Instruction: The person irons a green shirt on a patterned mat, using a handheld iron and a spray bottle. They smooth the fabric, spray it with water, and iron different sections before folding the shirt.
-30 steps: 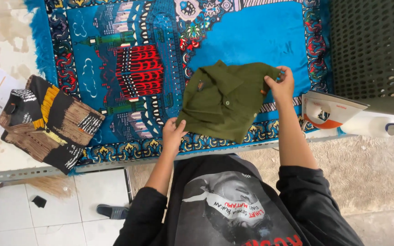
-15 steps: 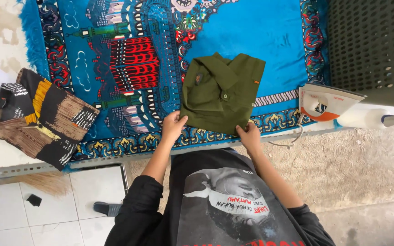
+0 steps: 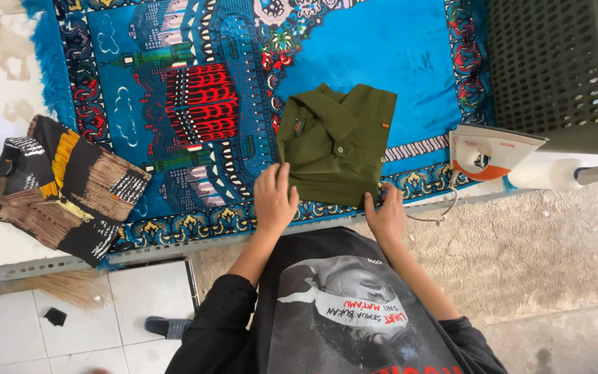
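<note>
A person in a black printed top stands at a table, seen from above, with both hands on a folded green shirt [image 3: 337, 142]. The shirt lies near the front edge of a bright blue patterned rug [image 3: 382, 62] that covers the tabletop; its collar points away from the person and its buttoned front faces up. The left hand [image 3: 275, 197] rests at the shirt's near left corner, fingers stretched out flat and pressing on the cloth rather than gripping it. The right hand [image 3: 385, 216] sits at the near right corner, fingers curled at the hem; whether it pinches the fabric or merely touches it cannot be told from here. To the left, well apart from the green shirt, a second folded shirt [image 3: 64, 187] in black, brown and yellow print lies half on the rug's edge and half on the bare pale tabletop. To the right, just past the rug's corner, a white and orange iron [image 3: 493, 149] stands on its heel, its cord trailing along the table edge towards the right hand. Beside the iron lies a white spray bottle [image 3: 555, 173], and behind them is a dark green perforated plastic basket [image 3: 555, 69]. Below the table, a sandal [image 3: 167, 327] rests on white floor tiles.
</note>
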